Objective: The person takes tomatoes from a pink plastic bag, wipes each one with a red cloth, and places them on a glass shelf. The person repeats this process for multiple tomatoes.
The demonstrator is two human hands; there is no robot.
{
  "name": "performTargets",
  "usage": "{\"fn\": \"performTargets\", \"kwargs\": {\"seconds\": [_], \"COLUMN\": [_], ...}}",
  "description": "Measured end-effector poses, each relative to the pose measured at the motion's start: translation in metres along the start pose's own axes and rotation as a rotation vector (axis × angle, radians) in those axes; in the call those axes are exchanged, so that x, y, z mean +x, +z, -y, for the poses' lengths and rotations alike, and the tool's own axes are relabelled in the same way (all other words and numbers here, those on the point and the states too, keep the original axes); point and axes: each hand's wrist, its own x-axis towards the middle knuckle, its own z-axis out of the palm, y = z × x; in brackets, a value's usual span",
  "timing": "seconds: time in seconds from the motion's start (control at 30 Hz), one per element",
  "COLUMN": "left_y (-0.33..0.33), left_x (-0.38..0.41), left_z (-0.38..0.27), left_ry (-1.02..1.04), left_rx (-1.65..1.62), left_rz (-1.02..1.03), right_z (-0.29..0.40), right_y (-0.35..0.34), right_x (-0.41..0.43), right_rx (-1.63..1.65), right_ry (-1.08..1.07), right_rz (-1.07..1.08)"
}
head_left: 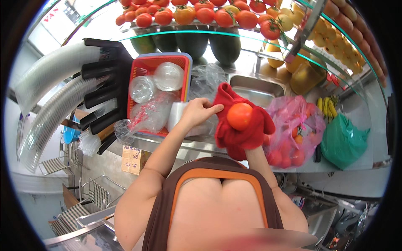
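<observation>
A ripe tomato [240, 116] rests in a red cloth [248, 138] in front of my chest. My right hand is under the cloth and supports the tomato through it; only the wrist [253, 157] shows. At the cloth's left edge, my left hand [201, 111] has its thumb on the fabric and its fingers curled. Just right of the cloth lies a pink plastic bag [282, 122] full of tomatoes. Behind the cloth is a rectangular stainless-steel basin [256, 86] set into the counter.
A red basket [135, 70] holds clear plastic containers. Stacked plastic cups [59, 106] lean from a black holder [124, 62] at left. Watermelons [224, 47] stand behind, below a glass shelf of tomatoes [205, 15]. Bananas [328, 106] and a green bag [342, 142] lie right.
</observation>
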Motion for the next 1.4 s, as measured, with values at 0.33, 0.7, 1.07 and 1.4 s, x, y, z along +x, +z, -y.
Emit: {"fn": "performTargets", "kwargs": {"seconds": [0.33,0.7,1.07,1.4], "left_y": [0.045,0.020,0.073,0.060], "left_x": [-0.027,-0.037,-0.033,-0.023], "left_z": [-0.022,-0.032,-0.003,-0.011], "left_ry": [1.011,0.907,1.046,1.004], "left_rx": [0.055,0.172,-0.040,-0.130], "left_rz": [-0.172,0.230,-0.286,-0.110], "right_z": [0.026,-0.007,-0.042,0.009], "right_y": [-0.006,-0.023,-0.026,-0.014], "right_x": [0.015,-0.018,-0.005,-0.002], "right_rx": [-0.332,1.176,-0.072,0.545], "right_ry": [-0.111,0.525,0.140,0.222], "right_rz": [0.086,0.304,-0.005,0.004]}}
